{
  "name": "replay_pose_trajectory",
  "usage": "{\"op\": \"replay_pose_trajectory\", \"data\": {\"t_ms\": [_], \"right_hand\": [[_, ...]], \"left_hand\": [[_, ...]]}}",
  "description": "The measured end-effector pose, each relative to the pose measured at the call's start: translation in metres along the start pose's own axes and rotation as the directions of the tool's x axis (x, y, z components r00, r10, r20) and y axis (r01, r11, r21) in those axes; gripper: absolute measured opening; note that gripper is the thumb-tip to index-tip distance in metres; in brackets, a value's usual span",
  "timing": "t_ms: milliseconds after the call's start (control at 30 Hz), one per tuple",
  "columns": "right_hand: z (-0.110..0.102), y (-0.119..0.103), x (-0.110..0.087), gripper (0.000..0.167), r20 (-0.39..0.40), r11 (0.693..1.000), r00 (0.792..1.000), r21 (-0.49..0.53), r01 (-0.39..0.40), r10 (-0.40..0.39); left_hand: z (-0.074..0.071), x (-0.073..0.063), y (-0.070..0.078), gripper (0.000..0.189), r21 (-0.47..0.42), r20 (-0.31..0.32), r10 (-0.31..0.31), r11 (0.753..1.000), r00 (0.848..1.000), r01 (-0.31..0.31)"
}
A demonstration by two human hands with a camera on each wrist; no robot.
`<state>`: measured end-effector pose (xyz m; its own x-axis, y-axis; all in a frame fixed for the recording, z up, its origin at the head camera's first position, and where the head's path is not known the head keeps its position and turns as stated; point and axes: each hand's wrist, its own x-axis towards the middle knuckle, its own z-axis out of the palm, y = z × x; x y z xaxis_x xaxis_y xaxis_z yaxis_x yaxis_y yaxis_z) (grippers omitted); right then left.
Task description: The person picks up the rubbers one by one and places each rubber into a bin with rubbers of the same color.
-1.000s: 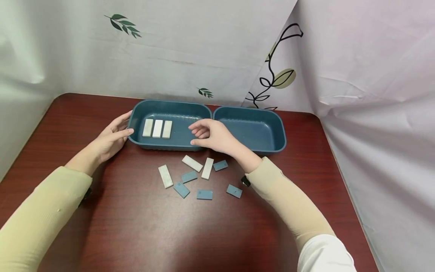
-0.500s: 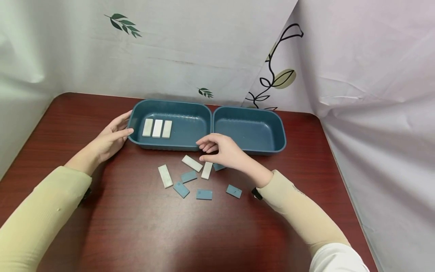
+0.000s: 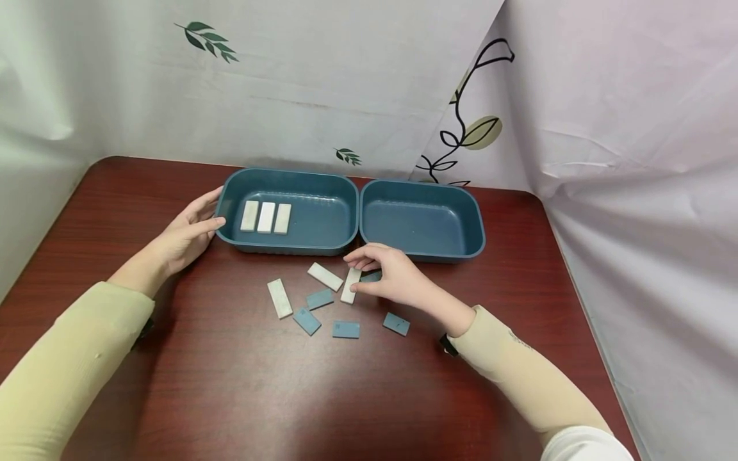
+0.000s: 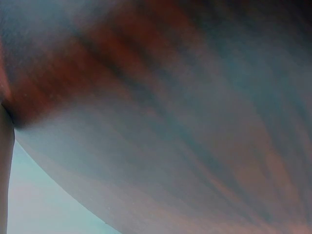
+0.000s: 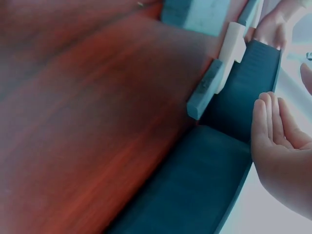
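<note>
My left hand (image 3: pixel 187 234) holds the left end of a blue tray (image 3: pixel 323 221), thumb over the rim and fingers along the outer wall. My right hand (image 3: pixel 398 275) hovers over the table, fingers and thumb apart around a small white block (image 3: pixel 348 293); in the right wrist view that hand's fingers (image 5: pixel 269 117) show with nothing between them. A blue block (image 3: pixel 371 276) lies partly hidden beneath it. Nearby lie two more white blocks, one slanted (image 3: pixel 325 276) and one farther left (image 3: pixel 279 298). The left wrist view is blurred.
Three white blocks (image 3: pixel 266 218) stand in a row inside the left tray. A second blue tray (image 3: pixel 423 256) adjoins it on the right. Several blue blocks (image 3: pixel 346 330) are scattered on the dark red table (image 3: pixel 248 384). A white curtain (image 3: pixel 288 83) hangs behind.
My right hand has moved from over the left tray toward me and slightly right, down to the white block before the trays. The left hand has stayed at the tray.
</note>
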<state>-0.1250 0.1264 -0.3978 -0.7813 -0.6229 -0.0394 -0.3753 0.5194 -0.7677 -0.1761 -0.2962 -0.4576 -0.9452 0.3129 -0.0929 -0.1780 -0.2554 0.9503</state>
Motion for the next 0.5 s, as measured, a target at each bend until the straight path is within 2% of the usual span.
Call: {"op": "replay_pose_trajectory", "data": {"t_ms": [300, 500], "right_hand": [[0.013, 0.013, -0.013, 0.053, -0.052, 0.990, 0.998, -0.137, 0.024, -0.032], [0.017, 0.020, -0.017, 0.055, -0.076, 0.981, 0.996, -0.189, 0.033, -0.048]], "left_hand": [[0.002, 0.000, 0.001, 0.071, -0.009, 0.002, 0.008, 1.000, 1.000, -0.008], [0.003, -0.001, 0.001, 0.070, -0.011, -0.001, 0.009, 1.000, 1.000, -0.009]]}}
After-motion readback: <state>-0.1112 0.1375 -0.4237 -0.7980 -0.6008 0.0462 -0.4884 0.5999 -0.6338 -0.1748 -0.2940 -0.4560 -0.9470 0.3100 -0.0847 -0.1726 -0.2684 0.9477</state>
